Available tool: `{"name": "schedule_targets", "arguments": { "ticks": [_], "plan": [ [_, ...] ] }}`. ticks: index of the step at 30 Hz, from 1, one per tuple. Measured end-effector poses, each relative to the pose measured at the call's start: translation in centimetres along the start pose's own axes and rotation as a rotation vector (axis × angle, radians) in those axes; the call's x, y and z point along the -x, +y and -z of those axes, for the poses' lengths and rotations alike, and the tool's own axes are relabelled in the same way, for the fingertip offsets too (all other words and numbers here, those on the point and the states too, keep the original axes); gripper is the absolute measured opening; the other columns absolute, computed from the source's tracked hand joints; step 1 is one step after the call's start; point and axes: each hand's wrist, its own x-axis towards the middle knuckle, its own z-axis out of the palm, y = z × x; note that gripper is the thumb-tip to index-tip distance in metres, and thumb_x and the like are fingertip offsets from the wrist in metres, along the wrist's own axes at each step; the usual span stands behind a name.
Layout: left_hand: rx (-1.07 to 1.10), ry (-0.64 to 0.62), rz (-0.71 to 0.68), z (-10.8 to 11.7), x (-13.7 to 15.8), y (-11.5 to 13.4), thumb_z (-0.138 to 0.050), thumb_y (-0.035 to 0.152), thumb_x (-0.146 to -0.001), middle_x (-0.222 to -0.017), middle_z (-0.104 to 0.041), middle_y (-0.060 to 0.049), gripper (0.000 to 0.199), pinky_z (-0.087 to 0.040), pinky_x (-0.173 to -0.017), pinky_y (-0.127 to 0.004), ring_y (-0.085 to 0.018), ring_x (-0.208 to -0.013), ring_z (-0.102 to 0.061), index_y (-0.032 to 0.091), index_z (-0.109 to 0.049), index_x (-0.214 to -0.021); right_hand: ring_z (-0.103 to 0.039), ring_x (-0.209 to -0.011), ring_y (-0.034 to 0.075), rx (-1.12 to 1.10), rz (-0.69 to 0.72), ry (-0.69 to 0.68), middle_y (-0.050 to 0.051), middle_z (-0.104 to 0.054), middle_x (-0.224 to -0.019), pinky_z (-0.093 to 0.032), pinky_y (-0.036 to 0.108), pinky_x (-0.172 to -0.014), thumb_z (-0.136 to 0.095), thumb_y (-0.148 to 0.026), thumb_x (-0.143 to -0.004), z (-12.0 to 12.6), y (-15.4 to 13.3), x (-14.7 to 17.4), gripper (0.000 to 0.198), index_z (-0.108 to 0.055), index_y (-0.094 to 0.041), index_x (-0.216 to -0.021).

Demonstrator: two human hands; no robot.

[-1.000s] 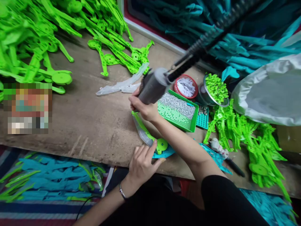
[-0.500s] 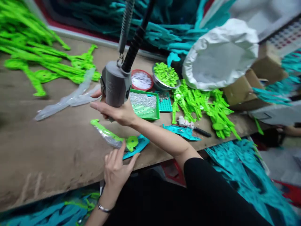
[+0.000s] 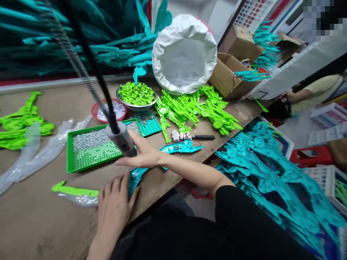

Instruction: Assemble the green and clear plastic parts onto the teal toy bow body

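Observation:
My right hand (image 3: 145, 150) is wrapped round a grey hanging electric screwdriver (image 3: 121, 136), which tilts over the right end of the green screw tray. A spring and a black cable rise from its top; its tip is hidden by my hand. Below it, my left hand (image 3: 114, 198) grips a teal plastic part (image 3: 135, 177) between thumb and fingers, near the table's front edge. A lime green plastic part (image 3: 78, 190) with clear plastic film sticks out to the left from under my left fingers; its other end is covered.
Silvery screws lie in the green tray (image 3: 71, 159). Behind stand a red basket (image 3: 94, 112), a metal bowl (image 3: 135, 107) of lime pieces and a white-lined container (image 3: 184, 59). Lime parts (image 3: 195, 112), a black-handled tool (image 3: 203, 137) and another teal part (image 3: 184, 147) lie right.
My view has swung right. The screwdriver in my right hand has come nearer the left hand and tilted. My left hand now covers the lime part's round end and grips the teal part.

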Motion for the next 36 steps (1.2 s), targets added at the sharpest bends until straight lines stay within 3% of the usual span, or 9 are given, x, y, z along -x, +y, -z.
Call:
{"name": "schedule_targets", "arguments": {
  "ticks": [4, 8, 10, 18, 23, 26, 29, 32, 36],
  "plan": [
    [-0.027, 0.002, 0.001, -0.1, 1.1, -0.9, -0.05, 0.041, -0.097, -0.109, -0.067, -0.015, 0.05, -0.041, -0.077, -0.04, -0.031, -0.092, -0.058, 0.012, -0.052, -0.137, -0.063, -0.106, 0.019, 0.026, 0.001, 0.015, 0.008, -0.066, -0.115, -0.05, 0.036, -0.096, -0.069, -0.022, -0.076, 6.0, -0.2, 1.6, 0.047, -0.059, -0.019, -0.122],
    [0.007, 0.055, -0.006, 0.8, 2.7, -2.4, -0.054, 0.042, -0.094, -0.1, -0.067, -0.014, 0.055, -0.044, -0.079, -0.042, -0.032, -0.089, -0.058, 0.013, -0.049, -0.14, -0.063, -0.084, 0.013, 0.11, -0.061, 0.386, 0.003, -0.068, -0.092, -0.051, 0.032, -0.083, -0.063, -0.023, -0.082, 14.2, 1.3, 2.5, 0.016, -0.066, -0.018, -0.098],
    [0.042, 0.05, 0.007, 1.3, 3.7, -3.4, -0.055, 0.042, -0.093, -0.098, -0.065, -0.015, 0.058, -0.046, -0.083, -0.043, -0.033, -0.091, -0.059, 0.013, -0.047, -0.142, -0.061, -0.079, 0.014, 0.3, -0.119, 0.438, 0.003, -0.068, -0.087, -0.048, 0.032, -0.079, -0.063, -0.019, -0.082, 16.7, 2.4, 3.0, 0.013, -0.067, -0.017, -0.095],
    [0.083, -0.009, 0.033, 2.9, 7.2, -7.9, -0.049, 0.05, -0.094, -0.092, -0.063, -0.016, 0.067, -0.05, -0.08, -0.05, -0.037, -0.086, -0.061, 0.012, -0.04, -0.149, -0.05, -0.102, 0.027, 1.151, 0.002, -0.296, 0.015, -0.059, -0.113, -0.039, 0.04, -0.084, -0.05, -0.013, -0.09, 14.3, 6.7, 1.2, 0.028, -0.075, -0.019, -0.102],
    [0.088, -0.027, 0.076, 4.5, 8.0, -8.9, -0.053, 0.052, -0.092, -0.101, -0.061, -0.017, 0.076, -0.051, -0.084, -0.055, -0.039, -0.094, -0.061, 0.016, -0.032, -0.154, -0.049, -0.108, 0.03, 1.215, 0.09, -0.42, 0.016, -0.058, -0.119, -0.041, 0.044, -0.087, -0.053, -0.021, -0.093, 14.7, 7.2, -0.4, 0.02, -0.072, -0.017, -0.089],
    [0.15, 0.044, 0.113, 5.4, 5.8, -6.3, -0.06, 0.045, -0.091, -0.124, -0.056, -0.02, 0.075, -0.047, -0.098, -0.059, -0.041, -0.118, -0.054, 0.022, -0.029, -0.156, -0.052, -0.11, 0.027, 1.072, 0.145, -0.235, 0.011, -0.061, -0.122, -0.042, 0.045, -0.094, -0.044, -0.016, -0.096, 16.2, 6.7, 0.0, 0.025, -0.069, -0.02, -0.096],
    [0.405, 0.08, 0.005, 5.7, 1.1, -1.3, -0.056, 0.03, -0.095, -0.126, -0.061, -0.013, 0.057, -0.049, -0.1, -0.051, -0.032, -0.117, -0.059, 0.027, -0.037, -0.149, -0.055, -0.116, 0.025, 0.884, 0.181, 0.082, 0.008, -0.064, -0.119, -0.043, 0.049, -0.101, -0.047, -0.021, -0.097, 17.3, 5.6, 1.0, 0.019, -0.065, -0.023, -0.102],
    [0.475, -0.035, -0.198, 5.0, -5.1, 4.1, -0.044, 0.024, -0.099, -0.125, -0.063, -0.013, 0.04, -0.048, -0.101, -0.047, -0.028, -0.115, -0.06, 0.021, -0.047, -0.138, -0.058, -0.116, 0.026, 0.726, 0.191, 0.495, 0.008, -0.064, -0.113, -0.047, 0.05, -0.1, -0.056, -0.036, -0.095, 17.0, 3.2, 2.7, 0.015, -0.062, -0.024, -0.103],
    [0.331, -0.232, -0.258, 2.4, -12.5, 9.7, -0.044, 0.023, -0.096, -0.11, -0.063, -0.017, 0.026, -0.047, -0.093, -0.045, -0.03, -0.105, -0.058, 0.009, -0.059, -0.114, -0.065, -0.094, 0.019, 0.531, 0.265, 0.991, 0.004, -0.062, -0.101, -0.054, 0.039, -0.087, -0.062, -0.043, -0.092, 14.4, -0.5, 6.0, 0.02, -0.055, -0.028, -0.103]
  ]
}}
